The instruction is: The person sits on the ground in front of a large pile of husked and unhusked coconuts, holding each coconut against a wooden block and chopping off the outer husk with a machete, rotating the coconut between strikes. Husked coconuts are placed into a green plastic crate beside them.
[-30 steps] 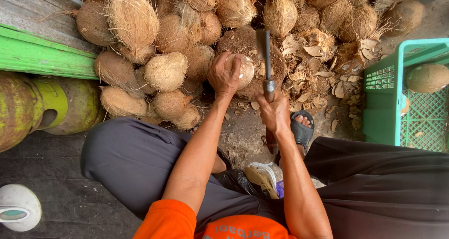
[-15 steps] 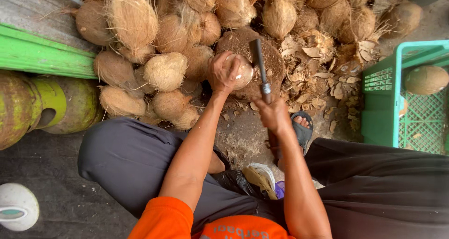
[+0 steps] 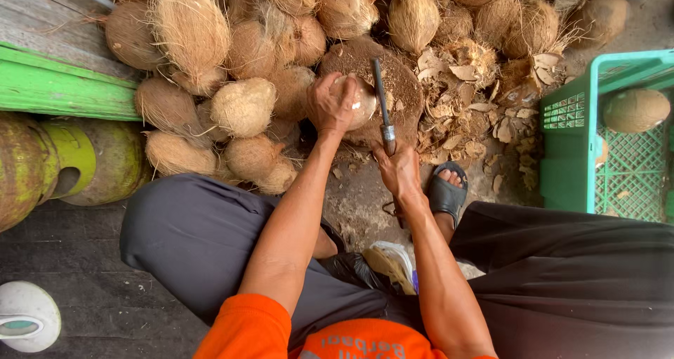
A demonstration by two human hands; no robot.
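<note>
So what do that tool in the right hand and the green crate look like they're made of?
The tool in the right hand looks like metal: a dark, dull, narrow blade with a shinier silvery collar above the handle, which the hand hides. The green crate looks like moulded plastic, judging by its even bright colour and regular lattice of holes. The coconut under the left hand shows pale, scraped shell.

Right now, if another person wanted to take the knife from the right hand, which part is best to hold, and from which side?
Probably the lower handle. On the knife, the dark blade points up, away from the person, beside the coconut in the left hand. The right hand wraps the handle end below the metal collar. Coming from the person's right side, low, would stay clear of the blade.
</note>
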